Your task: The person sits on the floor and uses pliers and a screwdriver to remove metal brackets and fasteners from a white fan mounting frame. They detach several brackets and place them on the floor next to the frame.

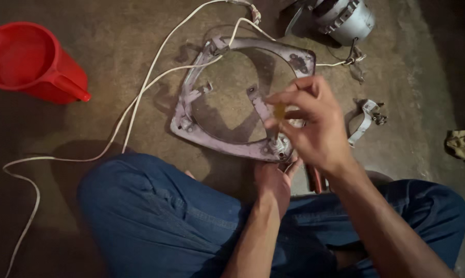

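A grey-purple metal frame with a round opening lies flat on the concrete floor in front of my knees. My left hand grips its near right corner from below. My right hand hovers just above that corner. Between its thumb and fingertips it pinches a small yellowish piece, too small to identify. A white cable runs across the frame's far edge and trails off to the left over the floor.
A red plastic jug stands at the far left. A grey motor lies at the top, a metal clamp bracket right of the frame, a cloth at the right edge. A reddish tool handle shows under my right wrist.
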